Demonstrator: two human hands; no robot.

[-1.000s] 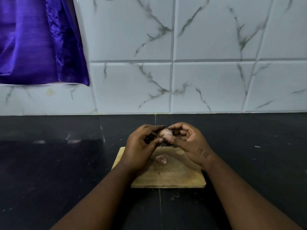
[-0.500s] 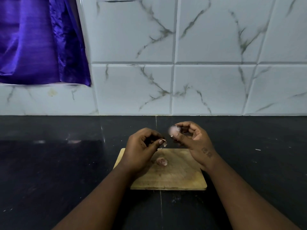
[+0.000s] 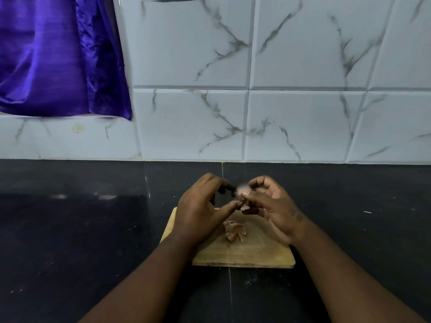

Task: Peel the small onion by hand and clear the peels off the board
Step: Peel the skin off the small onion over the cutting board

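More peels (image 3: 235,233) on board (image 3: 256,255)

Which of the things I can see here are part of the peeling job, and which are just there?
Part of the job:
small onion, held in the right hand
left hand, pinching a strip of skin
peels lying on the board
wooden board

Just there:
purple cloth hanging at the upper left
black counter
marbled wall tiles
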